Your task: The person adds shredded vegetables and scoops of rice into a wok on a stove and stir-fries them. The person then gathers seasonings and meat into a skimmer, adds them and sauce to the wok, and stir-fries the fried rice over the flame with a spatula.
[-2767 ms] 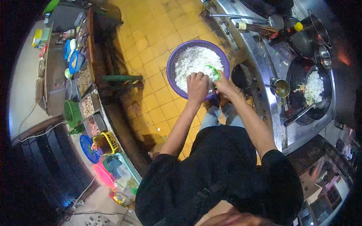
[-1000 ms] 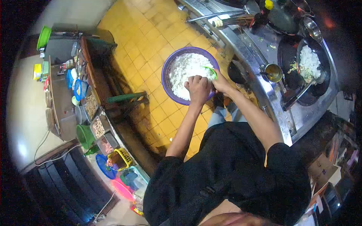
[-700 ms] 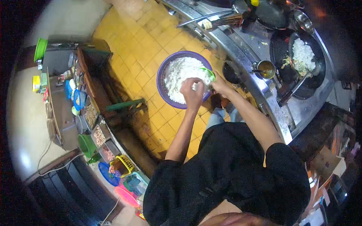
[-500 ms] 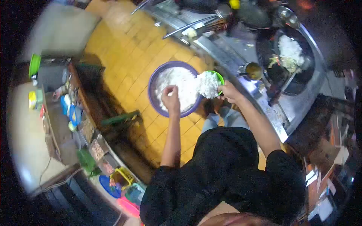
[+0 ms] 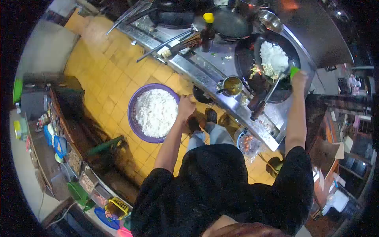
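My right hand [image 5: 299, 80] grips a green bowl [image 5: 294, 72], tipped at the right edge of a black wok [image 5: 293, 46]. White rice [image 5: 273, 59] lies in the wok, above some yellowish food. A ladle with a dark handle [image 5: 258, 110] rests across the near rim. My left hand [image 5: 187, 107] is closed beside the right rim of a purple basket [image 5: 133, 127] heaped with white rice [image 5: 157, 112]. Whether those fingers touch the rim or hold anything, I cannot tell.
A metal stove counter [image 5: 225, 102] runs diagonally on the right. On it are a small pot of brown liquid [image 5: 233, 85], a yellow-capped bottle [image 5: 207, 33] and another dark pan [image 5: 231, 25]. A plastic-lined bucket [image 5: 249, 145] stands near my feet. Food trays line a left shelf [image 5: 87, 181].
My right hand has carried the green bowl of rice from beside the basket to the wok and tipped it. My left hand has moved from over the rice to the basket's right side.
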`<control>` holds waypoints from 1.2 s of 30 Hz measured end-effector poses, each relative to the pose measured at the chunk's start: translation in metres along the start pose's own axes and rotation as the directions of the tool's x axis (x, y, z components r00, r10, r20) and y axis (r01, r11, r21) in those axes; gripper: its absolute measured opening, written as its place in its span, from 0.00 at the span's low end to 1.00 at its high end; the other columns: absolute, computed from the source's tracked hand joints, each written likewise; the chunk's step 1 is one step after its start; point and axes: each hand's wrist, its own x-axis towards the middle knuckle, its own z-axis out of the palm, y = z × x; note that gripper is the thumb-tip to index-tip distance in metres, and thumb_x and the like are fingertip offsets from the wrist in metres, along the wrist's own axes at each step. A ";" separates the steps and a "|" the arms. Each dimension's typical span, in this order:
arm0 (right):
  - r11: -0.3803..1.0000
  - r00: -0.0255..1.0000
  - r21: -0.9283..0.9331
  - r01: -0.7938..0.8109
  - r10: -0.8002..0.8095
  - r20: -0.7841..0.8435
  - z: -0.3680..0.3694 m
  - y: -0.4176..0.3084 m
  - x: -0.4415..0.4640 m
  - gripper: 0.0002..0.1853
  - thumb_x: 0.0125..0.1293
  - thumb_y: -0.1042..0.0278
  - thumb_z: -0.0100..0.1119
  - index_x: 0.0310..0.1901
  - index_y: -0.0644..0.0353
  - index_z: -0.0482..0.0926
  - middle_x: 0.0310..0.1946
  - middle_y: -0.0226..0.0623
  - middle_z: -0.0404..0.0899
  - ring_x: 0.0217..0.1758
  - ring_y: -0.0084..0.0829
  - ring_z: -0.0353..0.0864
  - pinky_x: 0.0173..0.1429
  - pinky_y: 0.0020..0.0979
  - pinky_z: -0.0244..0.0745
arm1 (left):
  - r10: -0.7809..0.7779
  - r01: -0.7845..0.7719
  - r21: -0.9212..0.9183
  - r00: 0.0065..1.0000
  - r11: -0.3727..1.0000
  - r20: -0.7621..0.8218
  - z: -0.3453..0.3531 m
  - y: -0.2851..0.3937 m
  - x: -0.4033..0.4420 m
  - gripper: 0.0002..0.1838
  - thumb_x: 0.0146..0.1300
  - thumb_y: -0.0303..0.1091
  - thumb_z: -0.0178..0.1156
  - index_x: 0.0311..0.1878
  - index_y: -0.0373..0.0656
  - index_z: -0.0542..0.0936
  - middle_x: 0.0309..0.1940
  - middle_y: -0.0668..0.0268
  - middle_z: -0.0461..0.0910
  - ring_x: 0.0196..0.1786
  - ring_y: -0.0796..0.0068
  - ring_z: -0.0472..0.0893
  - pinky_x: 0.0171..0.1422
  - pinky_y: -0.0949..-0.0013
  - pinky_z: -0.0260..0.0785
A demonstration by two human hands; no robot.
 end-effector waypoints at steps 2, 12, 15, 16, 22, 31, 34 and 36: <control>0.924 0.977 0.323 -0.205 0.212 0.015 -0.071 -0.004 0.003 0.27 0.58 0.75 0.53 0.61 0.66 0.66 0.53 0.57 0.73 0.51 0.54 0.75 0.56 0.47 0.69 | -0.132 0.122 -0.121 0.987 0.985 -0.086 -0.021 -0.011 -0.015 0.10 0.54 0.31 0.59 0.37 0.38 0.83 0.35 0.51 0.81 0.34 0.52 0.79 0.43 0.56 0.72; 0.208 0.732 0.761 0.615 -0.511 -0.452 -0.281 -0.351 -0.100 0.32 0.54 0.80 0.49 0.65 0.65 0.61 0.61 0.55 0.66 0.65 0.56 0.63 0.70 0.45 0.58 | -0.831 0.867 -0.323 0.167 0.380 -0.530 -0.068 -0.118 -0.224 0.33 0.57 0.43 0.65 0.58 0.29 0.68 0.56 0.41 0.69 0.58 0.45 0.70 0.63 0.54 0.61; 0.044 0.536 0.812 0.581 -0.771 -0.342 -0.302 -0.472 -0.161 0.33 0.56 0.80 0.46 0.67 0.56 0.60 0.63 0.53 0.63 0.59 0.58 0.71 0.62 0.49 0.69 | -0.972 0.782 -0.598 0.045 0.178 -0.230 -0.038 -0.136 -0.252 0.41 0.52 0.38 0.68 0.67 0.33 0.60 0.59 0.48 0.71 0.62 0.55 0.71 0.67 0.60 0.61; 0.098 0.467 0.768 0.633 -0.840 -0.277 -0.299 -0.512 -0.175 0.32 0.58 0.80 0.46 0.67 0.53 0.60 0.64 0.52 0.63 0.55 0.59 0.73 0.58 0.50 0.71 | -0.940 0.700 -0.641 0.320 0.316 -0.114 -0.026 -0.148 -0.265 0.43 0.53 0.33 0.68 0.69 0.35 0.57 0.60 0.52 0.72 0.63 0.60 0.71 0.67 0.62 0.62; 0.181 0.345 0.450 0.874 -0.884 -0.316 -0.279 -0.672 -0.237 0.27 0.62 0.74 0.47 0.64 0.47 0.62 0.63 0.49 0.62 0.45 0.56 0.80 0.41 0.53 0.78 | -0.995 0.722 -0.691 0.057 -0.015 0.081 -0.059 -0.098 -0.227 0.53 0.56 0.23 0.61 0.76 0.48 0.35 0.64 0.46 0.68 0.54 0.56 0.79 0.55 0.61 0.74; -0.022 0.124 0.592 0.806 -0.971 -0.205 -0.204 -0.747 -0.312 0.36 0.62 0.75 0.47 0.72 0.50 0.50 0.65 0.58 0.60 0.51 0.59 0.77 0.50 0.50 0.76 | -0.998 0.411 -0.910 0.012 -0.047 0.057 -0.015 -0.115 -0.242 0.52 0.58 0.11 0.54 0.76 0.62 0.38 0.54 0.44 0.72 0.36 0.68 0.82 0.30 0.72 0.78; -0.091 0.051 0.549 0.831 -0.970 -0.238 -0.204 -0.751 -0.340 0.35 0.62 0.75 0.47 0.71 0.44 0.52 0.62 0.58 0.64 0.47 0.59 0.80 0.47 0.49 0.78 | -0.999 0.388 -0.921 0.032 0.020 -0.009 -0.016 -0.115 -0.244 0.54 0.55 0.11 0.58 0.76 0.62 0.40 0.56 0.41 0.70 0.34 0.69 0.81 0.30 0.71 0.77; -0.227 -0.183 0.494 0.839 -0.973 -0.138 -0.216 -0.737 -0.336 0.33 0.62 0.75 0.46 0.68 0.40 0.57 0.59 0.56 0.67 0.43 0.57 0.81 0.46 0.48 0.78 | -1.000 0.447 -0.894 0.020 0.021 -0.014 -0.015 -0.115 -0.243 0.56 0.53 0.12 0.60 0.77 0.61 0.40 0.53 0.45 0.74 0.30 0.71 0.80 0.31 0.71 0.75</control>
